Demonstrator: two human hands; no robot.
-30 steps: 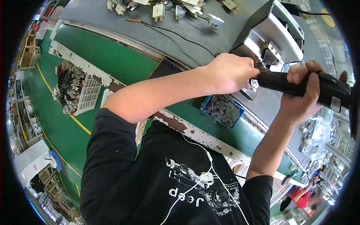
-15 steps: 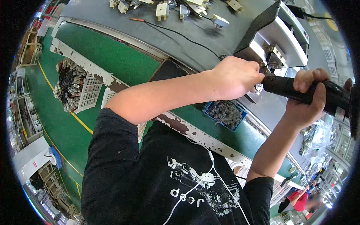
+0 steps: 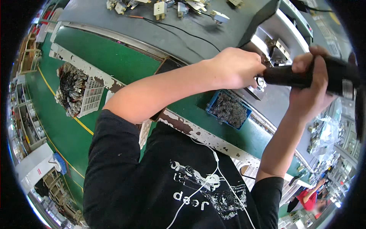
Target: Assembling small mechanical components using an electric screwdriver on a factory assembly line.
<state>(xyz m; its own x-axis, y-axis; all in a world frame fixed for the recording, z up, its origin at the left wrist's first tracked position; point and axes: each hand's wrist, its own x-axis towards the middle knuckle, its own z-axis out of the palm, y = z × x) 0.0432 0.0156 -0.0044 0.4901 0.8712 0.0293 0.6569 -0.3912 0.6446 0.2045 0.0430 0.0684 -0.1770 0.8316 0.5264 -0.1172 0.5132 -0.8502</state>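
My right hand (image 3: 314, 76) is wrapped round a black cylindrical power tool (image 3: 281, 76), its slim nose pointing left. My left hand (image 3: 238, 68) is closed at that nose, with a small shiny metal piece (image 3: 260, 81) showing by its fingertips. What its fingers hold is hidden. Just beyond both hands stands a bench fixture (image 3: 263, 36) with dark sides and a bright metal front. Metal clamp-like parts (image 3: 280, 51) sit on the fixture's front. The tool's tip cannot be made out.
Below my left forearm, a blue bin (image 3: 228, 110) holds many small coiled metal parts. Several white plug-like pieces (image 3: 160, 10) lie at the bench's far side, near a black cable (image 3: 187, 35). A white crate (image 3: 91, 97) stands on the green floor at left. Another person (image 3: 309, 196) is at lower right.
Both hands and the tool have shifted slightly up in the picture. The tool now lies nearer level, and my right hand's grip looks turned. More of the blue bin shows.
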